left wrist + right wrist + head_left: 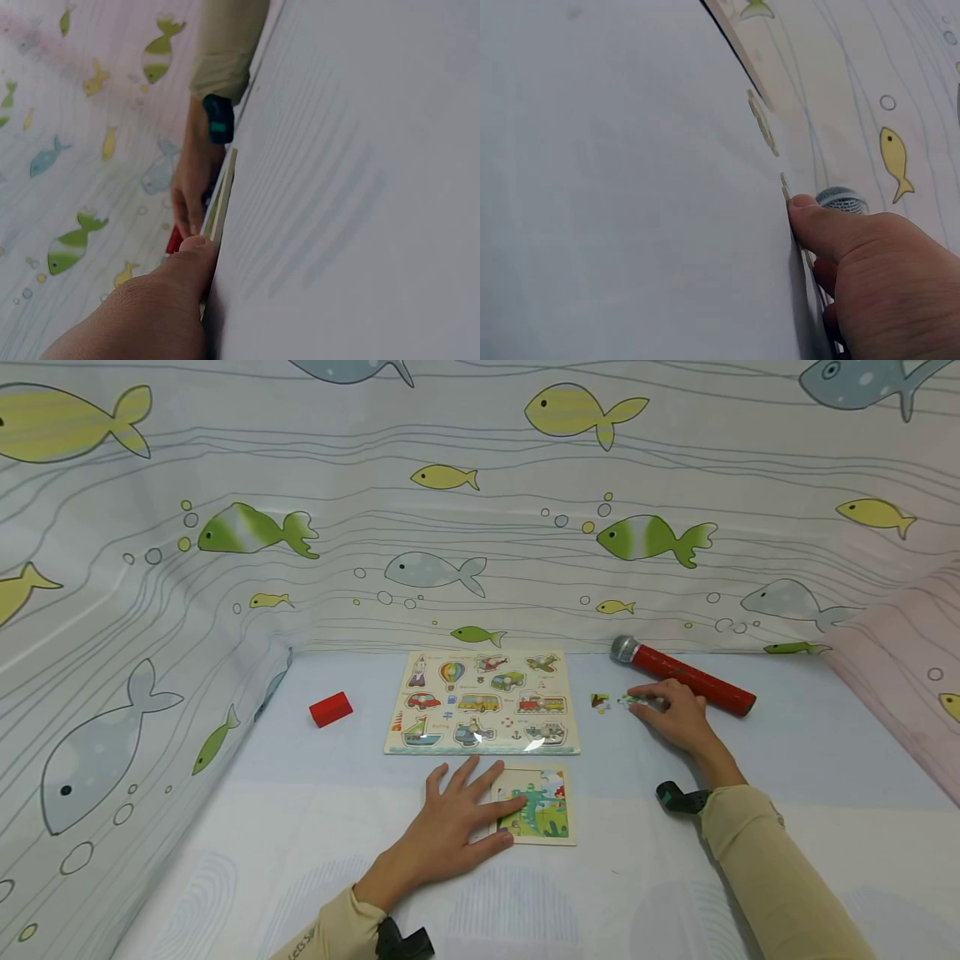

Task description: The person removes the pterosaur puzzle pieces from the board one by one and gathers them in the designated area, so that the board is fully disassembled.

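My left hand (450,822) lies spread with straight fingers over the left side of a small framed jigsaw puzzle (557,810), which shows a green dinosaur. Seen edge-on in the left wrist view, the puzzle's pale frame (226,191) has the thumb against it. Farther right, my right hand (678,718) has its thumb and fingertips down at a small puzzle piece (637,699), pinching it close to the tabletop. The fingers partly cover that piece. Another loose puzzle piece (600,702) lies just left of these fingertips.
A larger board with vehicle pictures (480,747) lies behind the small puzzle. The red toy microphone (708,683) lies just beyond the right hand. A red block (331,709) sits at the left. Fish-printed cloth (525,527) walls the back and sides.
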`<state>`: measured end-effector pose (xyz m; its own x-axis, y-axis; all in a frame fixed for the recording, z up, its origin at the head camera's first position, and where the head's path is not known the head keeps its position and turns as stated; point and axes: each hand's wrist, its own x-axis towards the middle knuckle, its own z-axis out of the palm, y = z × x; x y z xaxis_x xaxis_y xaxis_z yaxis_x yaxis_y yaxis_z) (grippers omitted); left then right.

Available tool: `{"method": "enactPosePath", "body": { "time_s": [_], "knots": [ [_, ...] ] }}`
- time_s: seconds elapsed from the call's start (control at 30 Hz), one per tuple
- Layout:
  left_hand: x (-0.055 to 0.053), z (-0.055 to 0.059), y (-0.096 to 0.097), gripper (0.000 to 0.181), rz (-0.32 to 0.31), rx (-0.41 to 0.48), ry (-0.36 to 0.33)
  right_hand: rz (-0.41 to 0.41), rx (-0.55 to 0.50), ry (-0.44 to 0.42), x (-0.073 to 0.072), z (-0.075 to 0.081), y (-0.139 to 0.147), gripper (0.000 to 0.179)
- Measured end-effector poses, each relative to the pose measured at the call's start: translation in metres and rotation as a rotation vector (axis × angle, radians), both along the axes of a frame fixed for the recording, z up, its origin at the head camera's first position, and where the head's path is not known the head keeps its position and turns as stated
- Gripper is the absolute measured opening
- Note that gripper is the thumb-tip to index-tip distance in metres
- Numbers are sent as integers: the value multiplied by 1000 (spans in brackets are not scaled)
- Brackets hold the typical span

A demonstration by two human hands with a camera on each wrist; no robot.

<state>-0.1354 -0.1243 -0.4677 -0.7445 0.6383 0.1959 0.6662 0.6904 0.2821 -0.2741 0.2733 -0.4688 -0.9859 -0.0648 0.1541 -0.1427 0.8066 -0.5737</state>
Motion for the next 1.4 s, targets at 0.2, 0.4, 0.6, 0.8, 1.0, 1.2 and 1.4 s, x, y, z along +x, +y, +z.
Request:
{"method": "enactPosePath", "body": {
  "time_s": [0.2,0.4,0.6,0.8,1.0,1.2,1.4],
  "knots": [
    [1,1,-1,49,1,3,-3,-3,-6,-2,0,0,0,36],
    [1,0,-1,48,-1,2,8,-56,-110,54,5,-2,1,34],
    [0,-1,0,48,-3,-9,32,-153,-247,118,15,-1,-3,33],
    [-1,-1,0,48,-1,-8,39,-80,-239,145,24,-1,-13,30],
    [0,0,-1,48,3,-15,35,20,-260,198,38,0,-31,23],
    [0,2,-1,48,0,-5,38,123,-319,225,49,2,-51,17],
    [0,3,0,48,8,-19,35,213,-390,128,57,3,-61,15]
  ]
}}
